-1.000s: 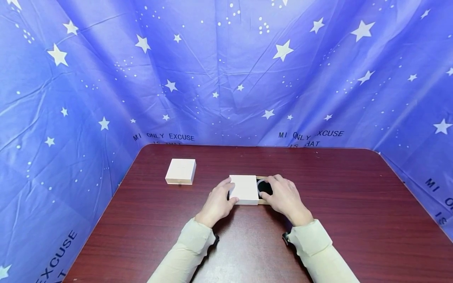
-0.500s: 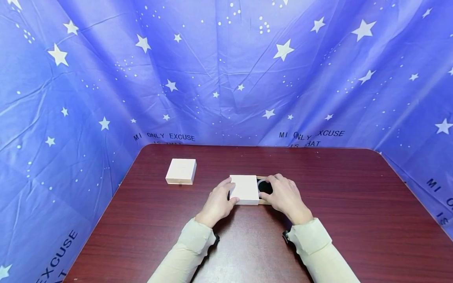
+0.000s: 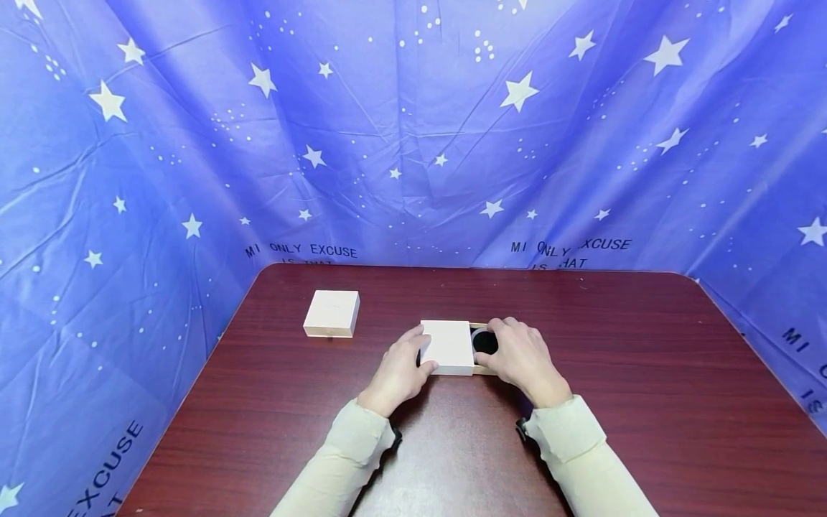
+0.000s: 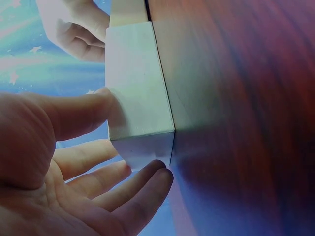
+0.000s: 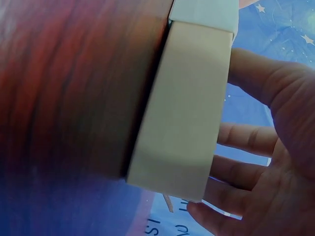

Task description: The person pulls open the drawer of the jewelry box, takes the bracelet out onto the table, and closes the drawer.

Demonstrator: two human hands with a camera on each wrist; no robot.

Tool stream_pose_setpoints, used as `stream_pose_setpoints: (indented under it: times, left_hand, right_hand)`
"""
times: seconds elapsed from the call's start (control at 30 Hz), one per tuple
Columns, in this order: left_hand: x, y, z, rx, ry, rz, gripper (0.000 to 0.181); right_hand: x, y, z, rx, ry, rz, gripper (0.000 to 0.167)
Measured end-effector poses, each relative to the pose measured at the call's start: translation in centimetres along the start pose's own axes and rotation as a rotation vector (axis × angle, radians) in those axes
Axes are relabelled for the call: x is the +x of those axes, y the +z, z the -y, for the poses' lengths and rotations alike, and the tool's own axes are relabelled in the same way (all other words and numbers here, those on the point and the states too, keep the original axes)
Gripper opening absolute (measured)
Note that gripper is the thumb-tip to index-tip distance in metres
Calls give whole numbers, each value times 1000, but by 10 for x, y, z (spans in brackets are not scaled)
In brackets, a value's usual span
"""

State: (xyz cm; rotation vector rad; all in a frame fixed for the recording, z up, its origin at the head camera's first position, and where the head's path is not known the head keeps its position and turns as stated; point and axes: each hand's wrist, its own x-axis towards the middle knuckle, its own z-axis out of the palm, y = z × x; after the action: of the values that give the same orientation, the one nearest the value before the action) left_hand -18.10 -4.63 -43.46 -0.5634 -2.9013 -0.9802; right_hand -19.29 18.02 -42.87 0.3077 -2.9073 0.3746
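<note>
A white drawer-style box lies on the table, its cream inner tray slid partly out to the right. My left hand grips the sleeve's left end, thumb on the near side and fingers around the end. Inside the tray's black-lined opening sits a pale ring, like a bangle, with only its left arc showing. Over the tray, my right hand spans the ring with thumb and fingers at opposite sides. The right wrist view shows that hand behind the tray wall, where its fingertips are partly hidden.
A second white box, closed, stands toward the back left of the dark red wooden table. A blue star-printed curtain surrounds the table's back and sides. A small ribbon tab hangs from the tray's end.
The right hand has shifted very slightly to the right at the tray, baring a little more of the black opening. The left hand and both boxes look unmoved.
</note>
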Motion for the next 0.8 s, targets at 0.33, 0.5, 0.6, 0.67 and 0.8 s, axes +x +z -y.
stream_pose_setpoints:
  times: [0.33,0.5,0.6,0.67,0.8]
  left_hand:
    - [0,1,1,7,13,-16,45]
    - [0,1,1,4,15,-17,45]
    - [0,1,1,7,15,-18,45]
    - [0,1,1,9,15,-19,45]
    - [0,1,1,13,17,-19,45]
  right_hand:
    - [2,1,2,-16,-28,-43,52]
    - [2,1,2,-27,-36,-26,51]
    - [2,2,1,-28,-43,-19,50]
    - [2,2,1,-28,-42,-17,50]
    - [2,3,1,-27,-41,-17,51]
